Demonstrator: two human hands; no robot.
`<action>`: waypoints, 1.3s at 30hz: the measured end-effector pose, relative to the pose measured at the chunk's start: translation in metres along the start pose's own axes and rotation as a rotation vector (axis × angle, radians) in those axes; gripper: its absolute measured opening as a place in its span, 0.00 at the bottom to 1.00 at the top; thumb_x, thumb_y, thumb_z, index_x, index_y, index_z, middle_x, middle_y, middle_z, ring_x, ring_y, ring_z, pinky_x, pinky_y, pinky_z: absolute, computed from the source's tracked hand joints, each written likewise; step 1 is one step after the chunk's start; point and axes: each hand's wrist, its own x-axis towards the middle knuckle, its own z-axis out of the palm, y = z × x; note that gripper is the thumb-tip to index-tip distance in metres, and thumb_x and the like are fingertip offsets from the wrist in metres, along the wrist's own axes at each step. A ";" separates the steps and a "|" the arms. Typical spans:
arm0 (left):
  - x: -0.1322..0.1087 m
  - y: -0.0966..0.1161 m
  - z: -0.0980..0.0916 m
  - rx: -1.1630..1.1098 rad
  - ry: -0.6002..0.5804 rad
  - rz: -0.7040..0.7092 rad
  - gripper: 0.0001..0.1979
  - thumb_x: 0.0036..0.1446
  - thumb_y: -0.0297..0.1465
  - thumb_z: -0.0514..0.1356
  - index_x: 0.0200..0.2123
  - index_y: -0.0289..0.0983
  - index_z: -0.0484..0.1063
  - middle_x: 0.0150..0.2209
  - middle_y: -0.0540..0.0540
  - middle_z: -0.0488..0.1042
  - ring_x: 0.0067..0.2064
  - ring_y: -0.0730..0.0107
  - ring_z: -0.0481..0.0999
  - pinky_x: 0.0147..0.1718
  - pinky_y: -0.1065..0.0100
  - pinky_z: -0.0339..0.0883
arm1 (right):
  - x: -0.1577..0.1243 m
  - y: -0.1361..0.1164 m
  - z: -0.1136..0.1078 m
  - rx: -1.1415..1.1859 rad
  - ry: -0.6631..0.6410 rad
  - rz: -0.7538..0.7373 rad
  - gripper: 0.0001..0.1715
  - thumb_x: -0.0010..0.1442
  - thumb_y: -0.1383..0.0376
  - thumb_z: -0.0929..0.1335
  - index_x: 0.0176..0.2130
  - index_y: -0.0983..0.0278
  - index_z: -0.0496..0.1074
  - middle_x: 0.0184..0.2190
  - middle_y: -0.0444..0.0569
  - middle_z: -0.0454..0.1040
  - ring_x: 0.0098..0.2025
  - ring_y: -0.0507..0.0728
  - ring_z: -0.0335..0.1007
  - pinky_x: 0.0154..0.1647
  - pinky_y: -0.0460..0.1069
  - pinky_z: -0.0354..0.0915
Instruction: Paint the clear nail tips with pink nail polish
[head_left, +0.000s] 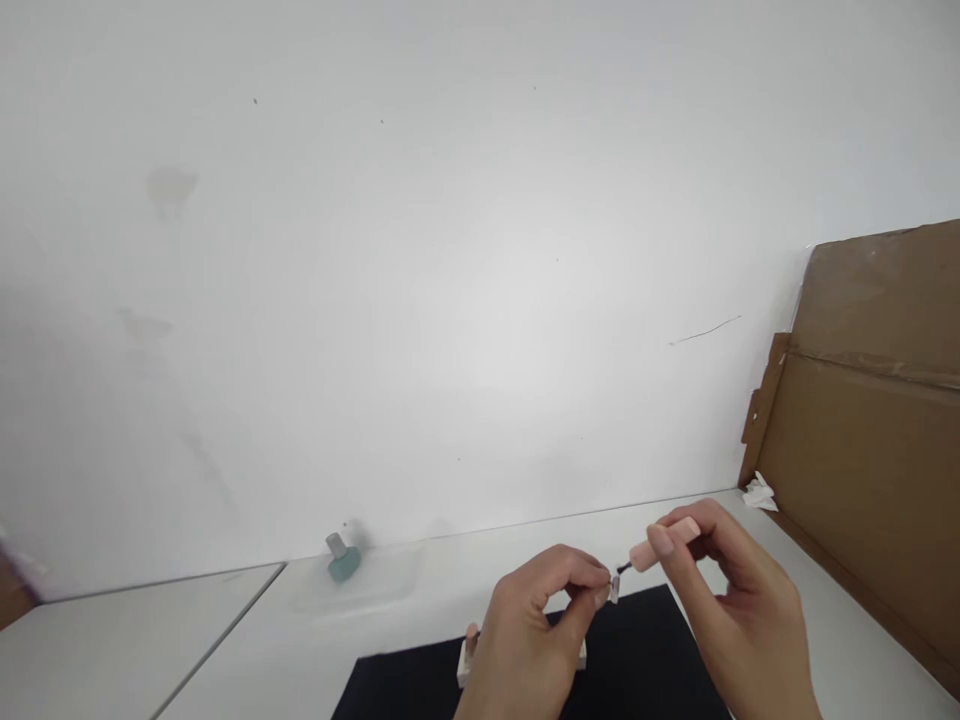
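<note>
My left hand (536, 630) pinches a small, shiny, pale piece (615, 588) that looks like a false nail tip, between thumb and forefinger. My right hand (739, 605) grips a nail polish brush (666, 543) by its pink cap. The dark bristle end points left and down, at or very near the upper edge of the nail tip; whether they touch I cannot make out. Both hands are above a black mat (637, 650). Behind my left hand, a white block (466, 662) with a small pinkish thing (472, 633) at its left end is mostly hidden.
A teal nail polish bottle (344, 563) with a grey cap stands at the back left of the white table (247, 665). A white wall (480, 300) rises behind. Brown cardboard (877, 440) walls the right side, with crumpled white paper (760, 493) in the corner.
</note>
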 end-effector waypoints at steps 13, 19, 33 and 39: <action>0.000 0.003 -0.002 0.020 0.031 -0.008 0.09 0.59 0.34 0.60 0.29 0.45 0.80 0.34 0.51 0.85 0.38 0.59 0.81 0.45 0.61 0.72 | -0.004 -0.001 0.003 0.049 -0.149 -0.002 0.18 0.67 0.56 0.69 0.27 0.58 0.71 0.24 0.40 0.74 0.25 0.52 0.69 0.28 0.45 0.67; 0.000 0.002 -0.002 0.009 0.030 -0.003 0.09 0.60 0.32 0.60 0.29 0.44 0.79 0.35 0.50 0.84 0.39 0.57 0.81 0.45 0.60 0.69 | -0.002 0.000 0.002 -0.024 -0.054 0.038 0.17 0.68 0.56 0.69 0.28 0.58 0.72 0.27 0.42 0.77 0.27 0.53 0.71 0.29 0.46 0.67; 0.005 0.002 -0.001 -0.381 0.060 -0.191 0.06 0.48 0.36 0.70 0.26 0.41 0.79 0.26 0.51 0.77 0.32 0.64 0.74 0.38 0.64 0.68 | -0.001 -0.002 -0.001 -0.032 0.080 0.010 0.17 0.67 0.54 0.69 0.28 0.57 0.77 0.28 0.43 0.79 0.28 0.54 0.73 0.29 0.46 0.70; 0.005 0.009 -0.003 -0.548 0.004 -0.228 0.09 0.43 0.35 0.74 0.25 0.39 0.78 0.25 0.52 0.74 0.31 0.69 0.69 0.33 0.69 0.64 | -0.006 -0.005 0.004 0.051 0.008 0.025 0.18 0.65 0.52 0.70 0.27 0.58 0.76 0.26 0.43 0.78 0.26 0.54 0.72 0.28 0.46 0.70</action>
